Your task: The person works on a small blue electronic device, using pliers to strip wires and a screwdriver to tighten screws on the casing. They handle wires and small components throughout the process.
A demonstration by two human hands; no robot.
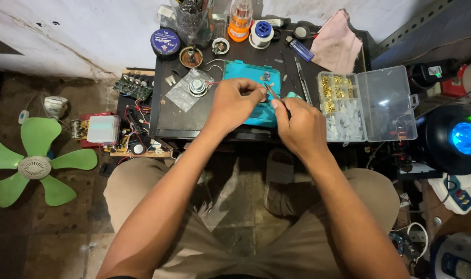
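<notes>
Counter: a small dark surface is set against a pale wall, with the person's knees below its near edge; it is crowded with parts and tools.
Fan blade: a green five-bladed fan wheel is laid flat on the floor, well apart from the counter on the left.
Parts box: a clear compartment box is opened at the counter's right end, its left half filled with brass-coloured and white pieces, its lid folded out to the right.
Teal mat: a teal work mat is spread at the middle of the counter, directly beneath both hands.
Pink cloth: it is crumpled at the far right corner, behind the parts box.
Left hand: it is closed over the mat, thumb and fingertips pinched together toward the right hand; what is pinched is too small to be told.
Right hand: it is curled shut around tweezers, whose tips are pointed up and left, just beside the left fingertips.
Circuit boards: several are piled with red and black wires on the floor beside the counter's left edge.
Speaker: a small round one is rested on a silvery sheet, just left of the mat.
Solder spool: it is stood at the far edge, beside an orange-capped bottle.
</notes>
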